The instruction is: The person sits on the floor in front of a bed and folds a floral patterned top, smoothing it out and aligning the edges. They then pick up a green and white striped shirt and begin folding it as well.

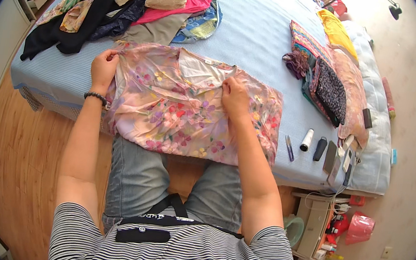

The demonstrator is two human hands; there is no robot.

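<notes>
A pink floral blouse lies spread over the near edge of the bed, its neckline facing away from me and its lower part hanging toward my knees. My left hand, with a dark bead bracelet on the wrist, pinches the blouse at its upper left corner. At the right side of the neckline, my right hand is closed on the fabric. The white inside of the back shows through the neck opening.
A heap of mixed clothes lies at the bed's far left. Folded clothes sit to the right, near a pink pillow. A white bottle, a dark bottle and phones lie at the right edge, above a bedside cabinet.
</notes>
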